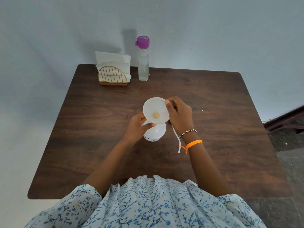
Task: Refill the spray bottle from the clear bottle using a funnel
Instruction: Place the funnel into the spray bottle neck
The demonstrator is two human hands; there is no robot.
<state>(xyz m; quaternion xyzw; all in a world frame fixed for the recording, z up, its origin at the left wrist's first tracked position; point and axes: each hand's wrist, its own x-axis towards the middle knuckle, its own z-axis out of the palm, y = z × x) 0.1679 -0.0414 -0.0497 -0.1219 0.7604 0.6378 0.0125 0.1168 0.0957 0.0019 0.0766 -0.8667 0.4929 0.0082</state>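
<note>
A white funnel (156, 110) sits tilted over the top of a white spray bottle (155, 133) standing at the table's middle. My left hand (136, 127) is closed around the bottle's neck just under the funnel. My right hand (180, 115) pinches the funnel's far right rim. A thin white dip tube (176, 139) hangs down from that hand; the spray head is hidden in the palm. The clear bottle (143, 65), part full of liquid with its purple cap (142, 41) on, stands upright at the table's back edge, away from both hands.
A gold wire napkin holder (113, 76) with white napkins stands to the left of the clear bottle. The dark wooden table (213, 112) is set against a pale wall. A dark floor and furniture lie to the right.
</note>
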